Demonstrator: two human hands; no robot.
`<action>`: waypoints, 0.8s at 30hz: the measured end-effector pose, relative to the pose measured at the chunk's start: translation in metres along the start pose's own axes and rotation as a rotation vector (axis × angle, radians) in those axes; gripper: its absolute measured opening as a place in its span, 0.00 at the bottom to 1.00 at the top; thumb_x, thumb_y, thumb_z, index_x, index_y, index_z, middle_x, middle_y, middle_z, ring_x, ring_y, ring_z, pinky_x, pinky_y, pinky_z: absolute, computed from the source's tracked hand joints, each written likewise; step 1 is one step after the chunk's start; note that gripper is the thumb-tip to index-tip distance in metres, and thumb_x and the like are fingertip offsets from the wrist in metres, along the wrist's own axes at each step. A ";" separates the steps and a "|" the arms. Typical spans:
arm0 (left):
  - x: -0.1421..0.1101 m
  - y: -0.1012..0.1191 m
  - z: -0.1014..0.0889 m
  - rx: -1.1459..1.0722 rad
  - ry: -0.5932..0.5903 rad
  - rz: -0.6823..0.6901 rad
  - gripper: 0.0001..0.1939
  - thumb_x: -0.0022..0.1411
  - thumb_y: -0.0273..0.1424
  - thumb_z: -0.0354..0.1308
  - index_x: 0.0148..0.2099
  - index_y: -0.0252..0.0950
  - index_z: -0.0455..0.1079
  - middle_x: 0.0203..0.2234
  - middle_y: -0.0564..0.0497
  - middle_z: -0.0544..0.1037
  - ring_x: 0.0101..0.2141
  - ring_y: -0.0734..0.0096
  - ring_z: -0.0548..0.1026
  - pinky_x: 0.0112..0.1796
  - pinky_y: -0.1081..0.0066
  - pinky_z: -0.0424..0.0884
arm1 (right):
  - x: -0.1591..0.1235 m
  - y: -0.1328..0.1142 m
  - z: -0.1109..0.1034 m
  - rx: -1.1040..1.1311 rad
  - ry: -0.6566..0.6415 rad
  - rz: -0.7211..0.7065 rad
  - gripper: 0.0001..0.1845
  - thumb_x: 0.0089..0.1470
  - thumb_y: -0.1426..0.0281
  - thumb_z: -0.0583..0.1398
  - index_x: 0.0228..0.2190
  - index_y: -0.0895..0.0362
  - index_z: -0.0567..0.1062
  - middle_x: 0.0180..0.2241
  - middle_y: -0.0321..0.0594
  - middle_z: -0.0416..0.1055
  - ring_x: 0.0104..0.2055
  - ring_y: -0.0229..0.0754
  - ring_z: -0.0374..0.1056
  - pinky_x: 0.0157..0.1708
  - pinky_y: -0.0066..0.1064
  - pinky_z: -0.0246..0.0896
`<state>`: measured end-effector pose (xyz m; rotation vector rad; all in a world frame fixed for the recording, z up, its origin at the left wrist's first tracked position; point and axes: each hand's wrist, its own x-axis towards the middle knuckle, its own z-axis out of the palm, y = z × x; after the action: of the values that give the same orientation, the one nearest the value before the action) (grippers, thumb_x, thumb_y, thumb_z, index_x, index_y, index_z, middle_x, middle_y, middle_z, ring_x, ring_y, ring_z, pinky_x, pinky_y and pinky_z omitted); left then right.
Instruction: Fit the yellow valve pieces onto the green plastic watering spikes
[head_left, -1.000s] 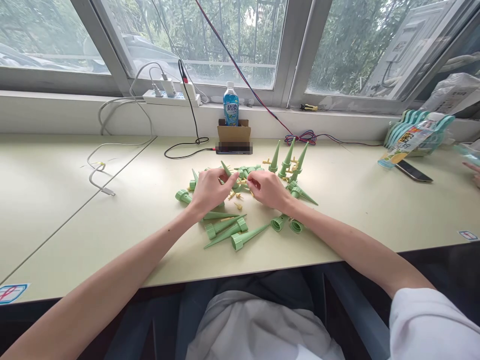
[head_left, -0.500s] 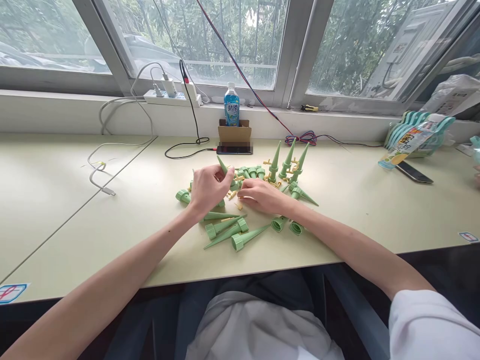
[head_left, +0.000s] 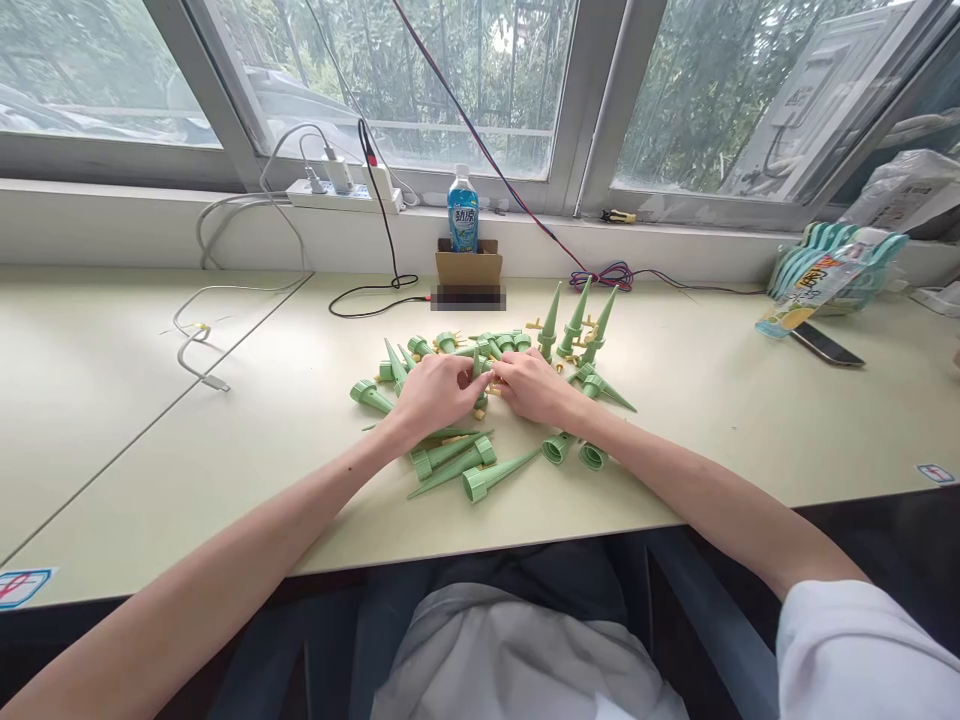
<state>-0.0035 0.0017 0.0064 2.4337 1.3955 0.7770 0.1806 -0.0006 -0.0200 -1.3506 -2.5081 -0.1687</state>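
By windows (head_left: 525, 90), desk (head_left: 750, 400), apparently plastic spikes (head_left: 496, 479)

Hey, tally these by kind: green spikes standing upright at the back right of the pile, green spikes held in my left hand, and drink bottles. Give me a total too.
Upright green spikes: 3
Held green spike, in your left hand: 1
Drink bottles: 2
Total: 6

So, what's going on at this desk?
Someone is handling green spikes and small yellow pieces with both bare hands. The left hand holds one green spike, tip up. The right hand is right beside it, near a yellow piece; whether it grips that is hard to tell. Three standing spikes point upward beyond; other spikes lie around the hands.
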 end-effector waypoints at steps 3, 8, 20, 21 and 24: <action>0.000 -0.001 0.001 0.018 -0.023 -0.009 0.24 0.61 0.46 0.53 0.20 0.37 0.60 0.17 0.52 0.69 0.21 0.71 0.63 0.25 0.69 0.57 | 0.000 0.001 0.001 -0.003 0.010 0.008 0.09 0.60 0.77 0.54 0.32 0.62 0.74 0.33 0.44 0.68 0.33 0.41 0.63 0.41 0.34 0.51; 0.001 -0.001 0.000 0.012 -0.011 -0.024 0.24 0.62 0.48 0.53 0.21 0.37 0.62 0.18 0.51 0.71 0.23 0.69 0.67 0.26 0.70 0.58 | 0.001 0.002 0.002 -0.003 0.030 0.013 0.11 0.59 0.80 0.53 0.32 0.62 0.75 0.31 0.41 0.67 0.30 0.39 0.59 0.39 0.33 0.52; 0.001 -0.002 -0.001 -0.064 0.101 0.008 0.24 0.63 0.51 0.53 0.27 0.37 0.69 0.22 0.53 0.77 0.23 0.70 0.72 0.28 0.70 0.62 | 0.001 -0.002 -0.001 0.207 0.389 0.056 0.12 0.65 0.73 0.51 0.29 0.59 0.70 0.34 0.42 0.61 0.32 0.38 0.57 0.31 0.30 0.55; 0.001 0.000 -0.002 -0.086 0.126 0.018 0.23 0.64 0.51 0.52 0.29 0.37 0.70 0.24 0.53 0.78 0.23 0.70 0.72 0.28 0.70 0.63 | 0.001 -0.002 -0.002 0.222 0.433 0.051 0.12 0.65 0.73 0.51 0.30 0.59 0.69 0.35 0.43 0.61 0.34 0.39 0.58 0.33 0.30 0.56; 0.001 0.004 -0.006 -0.162 0.224 0.059 0.21 0.67 0.48 0.50 0.35 0.37 0.73 0.29 0.52 0.79 0.25 0.72 0.73 0.29 0.71 0.65 | 0.002 -0.003 -0.004 0.260 0.504 0.049 0.10 0.66 0.72 0.50 0.32 0.57 0.67 0.38 0.44 0.62 0.35 0.40 0.59 0.34 0.31 0.56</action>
<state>-0.0034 0.0004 0.0131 2.3298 1.2816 1.1595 0.1775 -0.0013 -0.0159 -1.0990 -1.9977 -0.1441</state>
